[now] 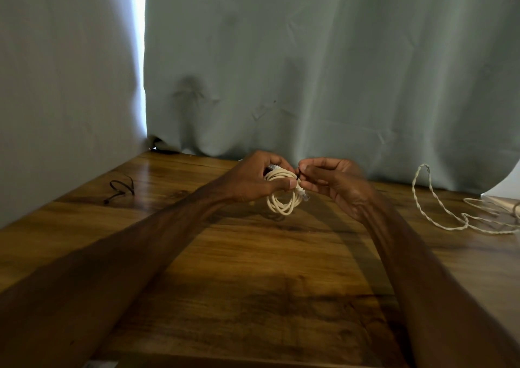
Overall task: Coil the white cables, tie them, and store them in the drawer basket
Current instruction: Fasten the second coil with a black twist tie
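Observation:
A coiled white cable (282,199) hangs just above the wooden table (253,255), held in my left hand (253,179) with the thumb pressing the loops. Its plug end sticks out at the coil's right side. My right hand (332,182) pinches a small dark tie (298,174) at the top right of the coil, fingertips touching the left hand's. A second white cable (439,207), twisted and loose, lies uncoiled on the table at the right. No drawer basket is in view.
A dark tie (121,187) lies on the table at the left. A grey-green curtain (309,72) hangs along the table's far edge. A pale object (503,203) sits at the right edge by the loose cable.

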Tool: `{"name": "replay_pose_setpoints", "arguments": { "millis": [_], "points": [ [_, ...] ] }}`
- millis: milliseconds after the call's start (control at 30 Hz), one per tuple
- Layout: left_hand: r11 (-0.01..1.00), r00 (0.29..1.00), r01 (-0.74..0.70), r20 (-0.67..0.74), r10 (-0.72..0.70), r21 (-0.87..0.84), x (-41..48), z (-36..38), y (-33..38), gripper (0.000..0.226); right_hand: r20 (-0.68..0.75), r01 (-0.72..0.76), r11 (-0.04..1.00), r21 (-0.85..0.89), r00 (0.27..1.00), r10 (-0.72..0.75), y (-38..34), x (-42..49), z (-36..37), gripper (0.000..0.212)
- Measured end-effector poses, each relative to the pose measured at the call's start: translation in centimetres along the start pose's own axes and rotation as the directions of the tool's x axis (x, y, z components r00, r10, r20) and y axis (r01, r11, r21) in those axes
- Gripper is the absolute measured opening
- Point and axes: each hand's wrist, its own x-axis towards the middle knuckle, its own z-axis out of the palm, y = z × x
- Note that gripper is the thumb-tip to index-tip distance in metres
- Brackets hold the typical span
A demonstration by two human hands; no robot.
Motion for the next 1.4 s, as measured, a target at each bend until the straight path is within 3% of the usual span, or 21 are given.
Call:
{"name": "replay_pose_setpoints", "arguments": {
  "millis": [767, 967, 1200, 1400],
  "points": [
    [1.0, 1.0, 0.007, 0.005, -0.007, 0.001, 0.02, -0.08, -0.54, 0.02, -0.012, 0.005, 1.0, 0.016, 1.0, -0.004, 0.26, 0.2, 0.2, 0.033],
    [1.0, 1.0, 0.007, 0.011, -0.007, 0.017, 0.04, -0.11, -0.62, 0.02, 0.021, 0.001, 1.0, -0.012, 1.0, 0.0, 0.37, 0.12, 0.27, 0.025],
    [1.0, 1.0, 0.018, 0.011, -0.018, 0.01, 0.08, -0.04, -0.64, 0.02, 0.021, -0.005, 1.0, 0.006, 1.0, 0.005, 0.39, 0.06, 0.12, 0.034],
    [1.0, 1.0, 0.022, 0.004, -0.022, 0.007, 0.06, -0.07, -0.85, 0.021, 0.019, 0.0, 1.0, -0.005, 1.0, 0.0, 0.44, 0.15, 0.15, 0.026]
  ]
}}
